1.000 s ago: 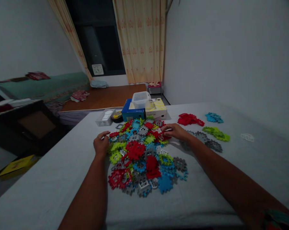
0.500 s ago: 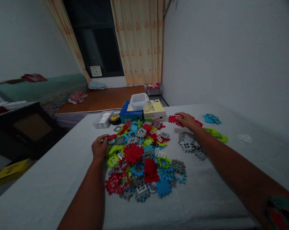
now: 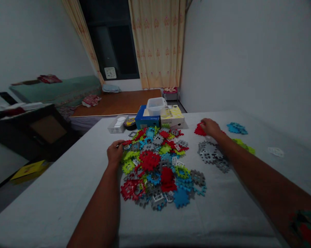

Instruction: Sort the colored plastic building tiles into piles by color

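A mixed heap of plastic interlocking tiles [image 3: 149, 160] with toothed edges lies in front of me, in red, blue, lime green and grey. My left hand [image 3: 115, 151] rests at the heap's far left edge, its fingers curled beside a red tile [image 3: 127, 142]; what the fingertips hold is hidden. Farther right, my right hand [image 3: 211, 127] is closed on a red toothed tile [image 3: 200, 129] at the small red pile. Most of that pile is covered by the hand. A grey pile [image 3: 209, 152] sits just nearer than it.
Blue tiles [image 3: 237, 128], lime green tiles [image 3: 244, 146] and a white piece [image 3: 276, 152] lie to the right. Behind the heap stand a blue box [image 3: 148, 121], a yellow box [image 3: 174, 115], a clear tub [image 3: 156, 106], a roll of tape [image 3: 130, 123] and a clear container [image 3: 118, 124].
My right hand has shifted right over the red pile, bringing the red tile with it. My left hand stays at the heap's edge. The whole view has swung slightly left.
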